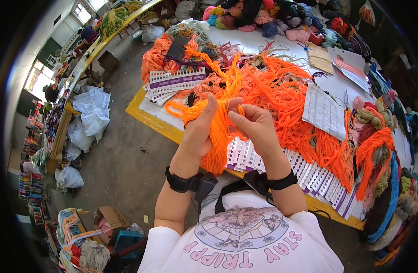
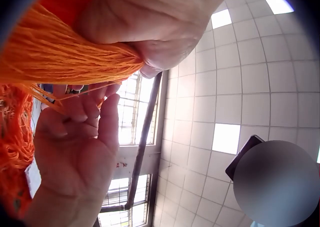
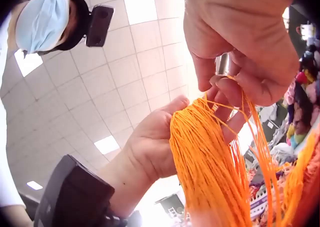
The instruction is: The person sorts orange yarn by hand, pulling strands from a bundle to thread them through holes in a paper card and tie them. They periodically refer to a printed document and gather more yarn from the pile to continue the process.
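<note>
A hank of bright orange yarn (image 1: 218, 143) hangs over my left hand (image 1: 199, 134), which holds it near its top with the thumb up. Just to the right, my right hand (image 1: 258, 128) pinches a few orange strands (image 3: 261, 142) between thumb and fingertips. Those strands run across from the hank's top in the right wrist view, then hang down beside it. From the left wrist view, the right hand's palm shows below the hank, fingers curled at the thin strands. A large tangled heap of orange yarn (image 1: 281, 102) lies on the table beyond both hands.
Hole-punched white cards (image 1: 178, 83) lie at the heap's left, and more punched cards (image 1: 316, 177) line the yellow table edge (image 1: 154, 125). A printed sheet (image 1: 325, 111) rests on the yarn. Coloured skeins crowd the back and right. White bags (image 1: 93, 109) stand on the left floor.
</note>
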Demonstrator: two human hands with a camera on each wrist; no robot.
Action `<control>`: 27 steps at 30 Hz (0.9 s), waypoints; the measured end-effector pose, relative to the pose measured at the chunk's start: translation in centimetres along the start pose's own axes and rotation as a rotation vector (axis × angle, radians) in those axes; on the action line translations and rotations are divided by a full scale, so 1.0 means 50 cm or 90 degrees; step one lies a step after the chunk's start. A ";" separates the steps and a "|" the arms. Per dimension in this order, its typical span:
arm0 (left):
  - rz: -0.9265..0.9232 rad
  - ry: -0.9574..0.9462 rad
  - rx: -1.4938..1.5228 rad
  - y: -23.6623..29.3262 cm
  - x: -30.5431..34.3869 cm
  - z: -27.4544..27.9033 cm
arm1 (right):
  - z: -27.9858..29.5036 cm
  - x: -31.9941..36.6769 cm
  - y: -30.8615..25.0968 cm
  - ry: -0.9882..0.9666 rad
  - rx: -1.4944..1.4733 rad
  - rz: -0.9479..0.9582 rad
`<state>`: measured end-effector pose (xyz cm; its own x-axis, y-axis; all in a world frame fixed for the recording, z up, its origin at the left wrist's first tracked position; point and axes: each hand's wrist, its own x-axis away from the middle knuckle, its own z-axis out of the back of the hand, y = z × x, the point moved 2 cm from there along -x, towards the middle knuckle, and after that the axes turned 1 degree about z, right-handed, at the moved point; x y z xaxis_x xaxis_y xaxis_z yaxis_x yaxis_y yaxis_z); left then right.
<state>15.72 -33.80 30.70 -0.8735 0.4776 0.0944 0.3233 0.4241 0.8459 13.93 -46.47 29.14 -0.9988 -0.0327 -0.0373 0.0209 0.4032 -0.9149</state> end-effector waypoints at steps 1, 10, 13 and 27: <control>0.004 -0.008 0.001 0.001 0.001 -0.002 | 0.002 -0.004 0.011 -0.015 0.015 0.016; -0.002 0.015 0.030 0.010 0.007 0.003 | 0.001 0.004 0.002 0.002 -0.098 -0.017; -0.013 0.069 0.025 0.012 0.010 0.013 | 0.014 0.001 0.012 -0.006 -0.106 -0.025; -0.096 0.055 -0.057 0.008 0.007 0.009 | -0.010 0.004 0.004 0.047 -0.035 0.013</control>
<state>15.73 -33.11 30.83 -0.9390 0.3439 0.0050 0.1563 0.4138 0.8969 13.74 -45.92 29.15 -0.9988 0.0421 -0.0239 0.0404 0.4525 -0.8908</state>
